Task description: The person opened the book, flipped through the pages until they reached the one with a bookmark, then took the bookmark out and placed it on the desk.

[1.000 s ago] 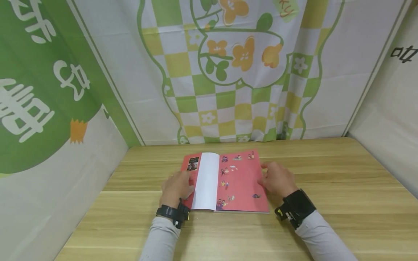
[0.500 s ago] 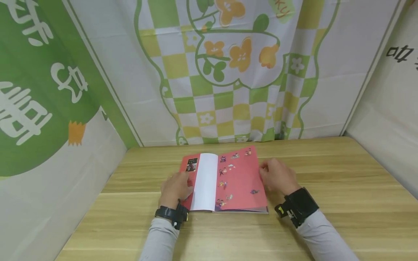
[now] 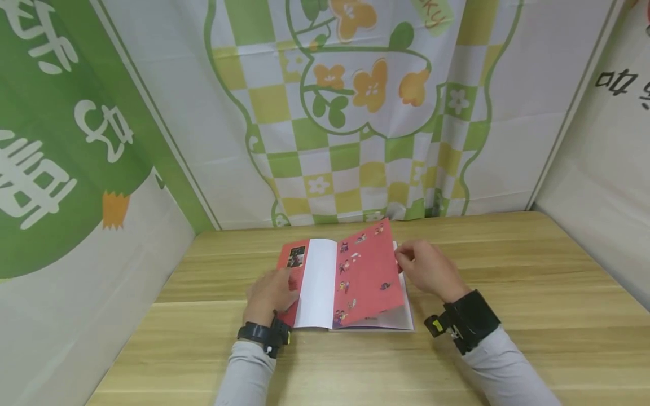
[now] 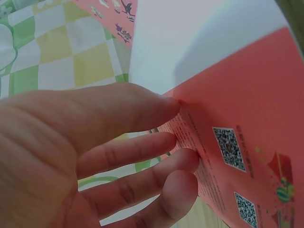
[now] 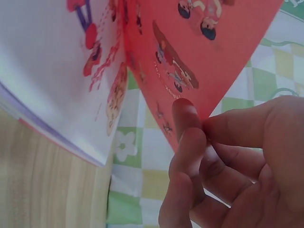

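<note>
An open book lies on the wooden table, its left side a white strip beside a red cover flap. My left hand rests on that flap; in the left wrist view its thumb and slightly bent fingertips touch the red surface near printed text and QR codes. My right hand pinches the outer edge of a red page decorated with small cartoon figures. This page is lifted and slanted, and a white page shows beneath. Thumb and index finger meet at the page's edge in the right wrist view.
The wooden table extends around the book on every side. Behind it hangs a green-and-yellow checked curtain with flowers. Printed cloth walls stand to the left and right. Both wrists wear black straps with small cameras.
My right hand has lifted the red page's outer edge up and to the left, uncovering the white page below. The left hand stays on the flap. The head view has shifted slightly.
</note>
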Motion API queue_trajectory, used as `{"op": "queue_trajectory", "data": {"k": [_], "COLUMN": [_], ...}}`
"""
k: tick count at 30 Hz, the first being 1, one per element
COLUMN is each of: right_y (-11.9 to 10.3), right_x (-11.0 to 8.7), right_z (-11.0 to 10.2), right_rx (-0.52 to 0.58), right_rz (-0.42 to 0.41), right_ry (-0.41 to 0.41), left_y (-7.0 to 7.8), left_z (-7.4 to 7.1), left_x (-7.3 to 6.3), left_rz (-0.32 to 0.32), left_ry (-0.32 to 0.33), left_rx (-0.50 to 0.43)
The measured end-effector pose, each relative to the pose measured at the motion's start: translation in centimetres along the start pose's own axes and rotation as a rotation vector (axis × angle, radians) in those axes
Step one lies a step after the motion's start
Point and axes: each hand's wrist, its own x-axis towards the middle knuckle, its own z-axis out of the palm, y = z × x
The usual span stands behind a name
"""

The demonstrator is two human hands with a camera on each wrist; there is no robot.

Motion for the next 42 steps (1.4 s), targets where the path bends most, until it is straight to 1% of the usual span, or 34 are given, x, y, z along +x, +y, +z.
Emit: {"op": "queue_trajectory", "data": {"k": [8, 13, 16, 20, 22, 26, 28, 30, 32, 35, 38, 41, 42], "right_y": [-0.8, -1.2, -1.4, -1.7, -1.8, -2.1, -2.2, -2.3, -2.4, -2.6, -2.7, -2.9, -2.9], "right_x": [-0.4, -0.6, -0.8, -0.9, -1.0, -1.0, -1.1, -1.1, -1.0, -1.0, -1.0, -1.0, -1.1], "right_z": [-0.2, -0.2, -0.2, -0.1, 0.0, 0.2, 0.4, 0.7, 0.9, 1.2, 1.4, 1.4, 1.4], "right_rx": [0.050, 0.064, 0.072, 0.075, 0.072, 0.081, 0.083, 0.084, 0.080, 0.090, 0.111, 0.113, 0.107], "right_rz": [-0.061, -0.095, -0.119, -0.148, -0.160, -0.170, -0.179, -0.194, -0.215, -0.247, -0.267, -0.274, -0.279], "right_ry": [-0.020, -0.028, -0.032, -0.039, -0.038, -0.047, -0.049, -0.050, -0.052, -0.063, -0.080, -0.091, -0.090], "left_y": [-0.1, 0.0, 0.1, 0.7, 1.1, 2.4, 3.3, 4.1, 5.0, 6.1, 7.1, 8.4, 8.8], "left_z": [-0.5, -0.8, -0.9, -1.3, -1.5, -2.0, -2.2, -2.4, -2.7, -3.1, -3.7, -4.1, -4.1], "left_x": [-0.3, -0.3, -0.3, -0.5, -0.7, -1.4, -1.7, -2.1, -2.6, -3.3, -4.3, -5.2, -5.6], "left_rz": [0.013, 0.019, 0.051, 0.104, 0.121, 0.187, 0.254, 0.343, 0.432, 0.558, 0.678, 0.827, 0.874], "left_ry": [0.009, 0.017, 0.028, 0.042, 0.047, 0.068, 0.080, 0.099, 0.137, 0.236, 0.364, 0.489, 0.521], "left_rx": [-0.031, -0.037, -0.033, -0.047, -0.054, -0.028, -0.014, -0.009, -0.016, -0.011, -0.002, -0.011, -0.014]}}
